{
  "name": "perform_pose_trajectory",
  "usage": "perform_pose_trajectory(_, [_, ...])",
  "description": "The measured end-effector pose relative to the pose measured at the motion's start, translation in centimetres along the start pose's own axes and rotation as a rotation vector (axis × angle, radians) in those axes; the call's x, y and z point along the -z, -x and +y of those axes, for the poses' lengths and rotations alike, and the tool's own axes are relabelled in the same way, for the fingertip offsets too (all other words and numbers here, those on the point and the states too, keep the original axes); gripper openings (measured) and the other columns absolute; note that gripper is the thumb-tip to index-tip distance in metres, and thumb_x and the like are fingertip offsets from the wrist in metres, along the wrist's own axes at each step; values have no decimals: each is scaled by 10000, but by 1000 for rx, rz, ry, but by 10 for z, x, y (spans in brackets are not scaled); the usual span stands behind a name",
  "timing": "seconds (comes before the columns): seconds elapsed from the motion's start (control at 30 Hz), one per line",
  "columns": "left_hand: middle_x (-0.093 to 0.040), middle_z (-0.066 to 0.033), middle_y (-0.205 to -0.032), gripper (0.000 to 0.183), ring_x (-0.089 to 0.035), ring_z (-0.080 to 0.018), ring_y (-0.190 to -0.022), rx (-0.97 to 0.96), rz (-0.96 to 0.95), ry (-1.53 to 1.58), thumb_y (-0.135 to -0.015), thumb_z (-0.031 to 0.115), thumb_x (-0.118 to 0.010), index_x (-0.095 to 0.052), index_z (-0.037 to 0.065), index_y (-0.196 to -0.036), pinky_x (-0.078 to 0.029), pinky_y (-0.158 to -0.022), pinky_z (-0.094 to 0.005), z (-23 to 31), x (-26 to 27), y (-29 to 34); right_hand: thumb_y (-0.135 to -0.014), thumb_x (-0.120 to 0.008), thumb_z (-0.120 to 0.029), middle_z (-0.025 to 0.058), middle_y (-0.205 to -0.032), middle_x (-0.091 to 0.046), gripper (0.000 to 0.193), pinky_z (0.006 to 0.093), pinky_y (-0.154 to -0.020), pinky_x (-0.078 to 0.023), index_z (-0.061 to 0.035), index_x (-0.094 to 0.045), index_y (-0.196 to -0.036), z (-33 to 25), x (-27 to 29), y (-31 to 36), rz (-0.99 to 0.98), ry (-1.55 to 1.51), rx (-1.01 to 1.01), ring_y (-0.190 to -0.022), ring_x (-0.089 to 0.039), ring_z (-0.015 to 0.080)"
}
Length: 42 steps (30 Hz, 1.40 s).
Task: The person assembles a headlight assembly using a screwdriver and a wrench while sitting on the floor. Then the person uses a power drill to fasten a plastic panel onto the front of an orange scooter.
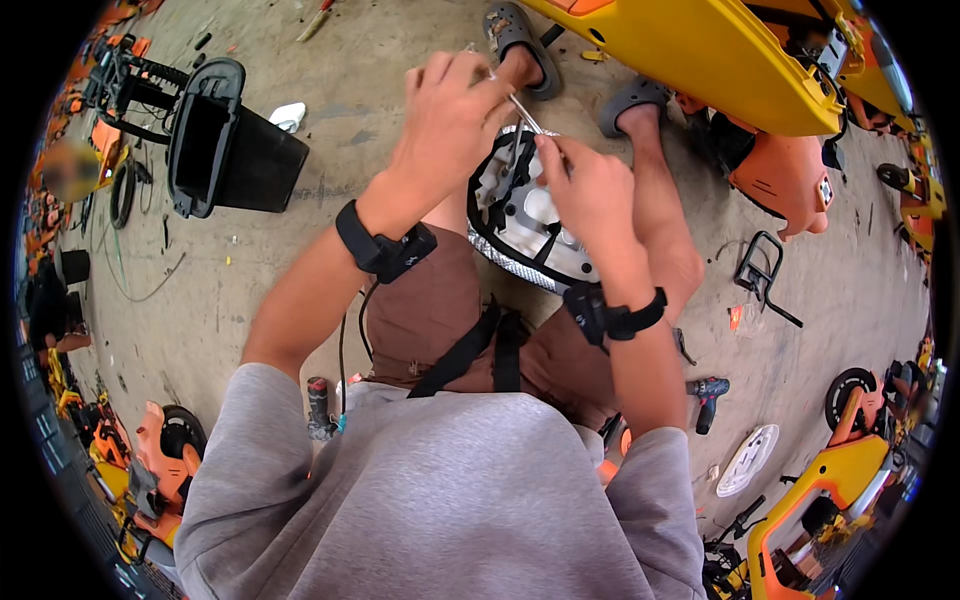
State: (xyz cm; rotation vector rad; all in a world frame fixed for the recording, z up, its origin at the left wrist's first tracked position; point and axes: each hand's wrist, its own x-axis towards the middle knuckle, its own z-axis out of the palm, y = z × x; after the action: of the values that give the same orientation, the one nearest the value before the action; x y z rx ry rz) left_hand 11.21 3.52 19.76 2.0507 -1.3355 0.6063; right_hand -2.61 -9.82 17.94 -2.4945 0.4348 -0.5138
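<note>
Above my lap, my left hand [445, 112] is raised with its fingers curled in a pinch. Whatever lies between those fingertips is too small to name. Lower and to the right, my right hand [592, 190] is closed around a thin metal rod-like tool [525, 112], which slants up toward the left fingers. Whether the tool touches the left hand I cannot tell. Below both hands, between my legs, rests what looks like an upturned seat [515, 262] with a silver patterned edge, black ribs and white filling. Part of it is hidden by my right hand and forearm.
A black open bin-like box [250, 160] lies at left. Yellow bodywork [715, 60] and an orange panel [780, 180] stand at upper right. On the concrete floor are a power drill [707, 400], a bent black metal frame [764, 268] and a white oval part [748, 460].
</note>
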Motion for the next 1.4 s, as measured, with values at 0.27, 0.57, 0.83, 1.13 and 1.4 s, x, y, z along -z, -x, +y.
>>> perform_pose_trajectory(0.27, [-603,-118,-775,227,-594,-272,-740,480,-377,353,-896,213,-715,-758,66,-1064,-469,-657,-332,12,-6,15,-916,-633,-211,163,-737,-695,218,437,-671,-538,-43,-753,-986,-32,11,19,-346,-275,-138,-727,-679,367])
perform_pose_trajectory(0.57, [-654,-123,-887,212,-610,-328,-820,12,-224,-53,-832,170,-737,-760,80,-1023,-479,-709,-414,8,3,0,-878,-686,-130,112,-905,-718,160,426,-927,-459,-67,-751,-1010,11,9,-10,239,70,176,-934,-672,291])
perform_pose_trajectory(0.83, [-670,-187,-820,301,-624,-356,-805,269,-280,285,-912,292,-710,-737,10,-1012,-488,-715,-426,16,-9,6,-876,-689,-178,185,-778,-705,166,427,-641,-536,-32,-762,-906,-17,24,3,-6,-166,-124,-696,-677,376])
perform_pose_trajectory(1.13, [-665,-185,-943,620,-639,-363,-851,403,-370,373,-836,137,-664,-488,45,-1423,-509,-784,-418,32,2,-3,-782,-563,68,154,-1332,-608,542,393,-987,-476,-74,-624,-1302,2,20,-12,150,-221,180,-1240,-564,335])
perform_pose_trajectory(1.4, [-574,-231,-1255,322,-596,-416,-1078,225,-474,468,-749,6,-661,-591,-35,-1061,-506,-825,-468,23,18,3,-757,-821,-300,26,-1384,-590,543,517,-1218,-248,-143,-636,-1243,14,15,-40,-92,367,568,-1391,-449,223])
